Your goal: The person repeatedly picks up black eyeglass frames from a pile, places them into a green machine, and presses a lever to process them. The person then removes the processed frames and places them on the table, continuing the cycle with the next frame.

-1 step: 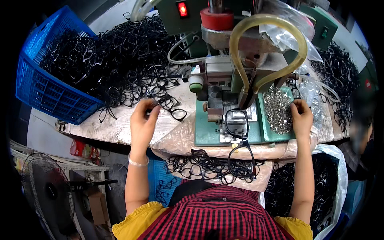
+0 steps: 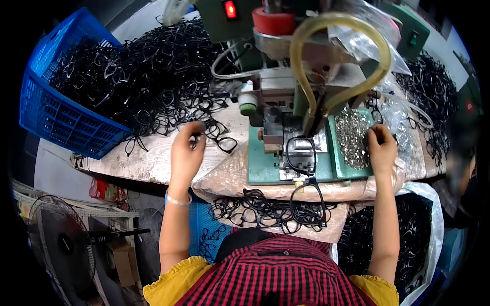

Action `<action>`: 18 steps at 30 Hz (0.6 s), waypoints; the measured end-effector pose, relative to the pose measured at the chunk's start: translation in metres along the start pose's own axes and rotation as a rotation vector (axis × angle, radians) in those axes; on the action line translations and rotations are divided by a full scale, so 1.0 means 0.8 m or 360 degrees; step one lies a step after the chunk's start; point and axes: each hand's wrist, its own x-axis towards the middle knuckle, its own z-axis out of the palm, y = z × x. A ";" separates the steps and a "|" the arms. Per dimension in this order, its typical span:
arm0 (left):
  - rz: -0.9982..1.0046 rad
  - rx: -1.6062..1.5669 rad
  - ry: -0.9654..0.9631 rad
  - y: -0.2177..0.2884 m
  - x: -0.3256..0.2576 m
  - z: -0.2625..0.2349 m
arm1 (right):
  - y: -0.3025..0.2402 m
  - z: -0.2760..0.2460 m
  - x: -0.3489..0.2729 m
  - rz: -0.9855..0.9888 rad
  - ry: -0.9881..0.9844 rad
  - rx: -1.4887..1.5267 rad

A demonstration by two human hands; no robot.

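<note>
My left hand (image 2: 187, 153) hovers at the near edge of a pile of black eyeglass frames (image 2: 148, 76). Its fingers curl with a gap between thumb and fingertips, slightly smeared, and I see nothing held. My right hand (image 2: 382, 150) is at the right rim of a green tray (image 2: 352, 175) full of small silvery metal parts (image 2: 352, 137). Thumb and fingers are pinched there; whatever they hold is too small to make out. Between my hands, one black eyeglass frame (image 2: 309, 179) hangs from the bench press (image 2: 301, 109), its lower rim over the bench edge.
A blue plastic crate (image 2: 71, 115) tips toward the pile at left. More frames (image 2: 265, 211) lie on the cloth before me, and a lined sack (image 2: 434, 224) of frames stands at lower right. A looped yellowish hose (image 2: 385, 56) rises from the press. A fan (image 2: 61, 245) stands lower left.
My left hand has shifted slightly up and to the right, toward the frames. My right hand has moved a little left and up, over the tray's rim. The hung frame has stayed in the press.
</note>
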 end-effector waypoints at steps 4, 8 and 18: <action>0.0425 0.0956 -0.0342 -0.043 -0.008 0.053 | -0.050 0.035 -0.040 -0.0389 0.0268 -0.0130; 0.0647 0.0812 -0.0363 -0.076 0.001 0.063 | -0.132 0.037 -0.088 -0.0148 -0.0033 0.0343; 0.0409 0.0468 0.0311 -0.095 0.024 0.103 | -0.204 0.081 -0.060 -0.0083 -0.0264 0.0908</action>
